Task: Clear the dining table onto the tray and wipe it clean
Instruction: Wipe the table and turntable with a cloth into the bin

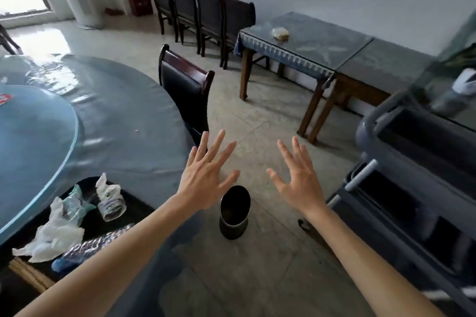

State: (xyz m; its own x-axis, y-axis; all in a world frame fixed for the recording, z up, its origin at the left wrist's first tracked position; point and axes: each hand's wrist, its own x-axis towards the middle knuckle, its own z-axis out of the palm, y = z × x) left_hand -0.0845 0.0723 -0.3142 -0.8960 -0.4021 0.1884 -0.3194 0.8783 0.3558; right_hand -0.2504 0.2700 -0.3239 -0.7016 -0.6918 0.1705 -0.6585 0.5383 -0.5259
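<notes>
- Head view: the left hand (pixel 206 177) and the right hand (pixel 300 180) are reaching forward side by side, backs up, fingers spread wide and grasping nothing.
- Both hands are hovering over the floor, with a dark metal bin (pixel 234 211) standing on the tiles below and between them.
- The round dining table (pixel 123 116), covered in a grey-blue cloth, is sitting to the left; a glass turntable (pixel 33 134) is lying on top of it.
- A black tray (pixel 136 207) is resting on the table's near edge, just beside the left forearm.
- The tray is carrying crumpled tissues (pixel 51 234), a glass cup (pixel 113 207) lying on its side, a crushed plastic bottle (pixel 74 203) and a second bottle (pixel 87 247) with a blue cap.
- A dark chair (pixel 185 90) is standing at the table's far side.
- A grey cart (pixel 412 188) is standing to the right.
</notes>
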